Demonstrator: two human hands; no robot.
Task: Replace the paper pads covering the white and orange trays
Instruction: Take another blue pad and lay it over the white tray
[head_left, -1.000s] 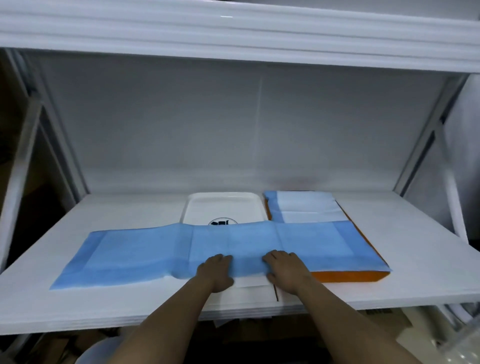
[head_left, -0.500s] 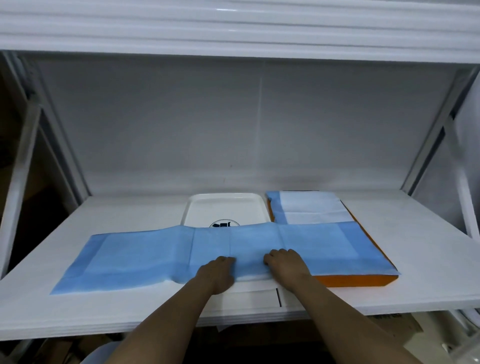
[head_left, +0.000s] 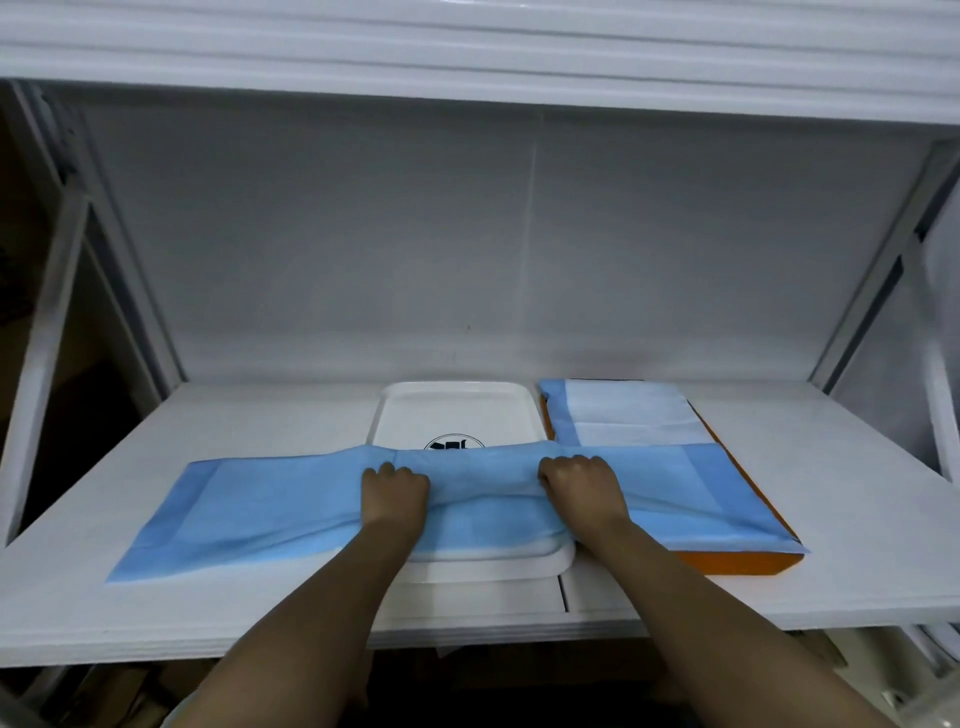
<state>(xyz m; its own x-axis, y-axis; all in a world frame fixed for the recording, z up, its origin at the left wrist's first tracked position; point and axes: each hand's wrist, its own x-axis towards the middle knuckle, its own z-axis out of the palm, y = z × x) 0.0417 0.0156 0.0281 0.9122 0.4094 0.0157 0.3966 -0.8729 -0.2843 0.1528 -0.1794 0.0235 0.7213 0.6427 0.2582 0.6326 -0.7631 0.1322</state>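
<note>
- Since a second ago, both hands have slid from the near edge of the blue paper pad (head_left: 270, 512) to its middle and bunched it into a raised fold.
- Pad's left end lies flat on the white shelf (head_left: 857, 499) toward 9 o'clock, with bare shelf beyond; its right end drapes the orange tray (head_left: 737, 564) at 3 o'clock.
- Left hand (head_left: 396, 491) and right hand (head_left: 581, 483) grip the fold with curled fingers.
- White tray (head_left: 457, 410) sits under the pad, its far half exposed at 12 o'clock.
- White-and-blue pad (head_left: 628, 413) lies on the orange tray's far half.
</note>
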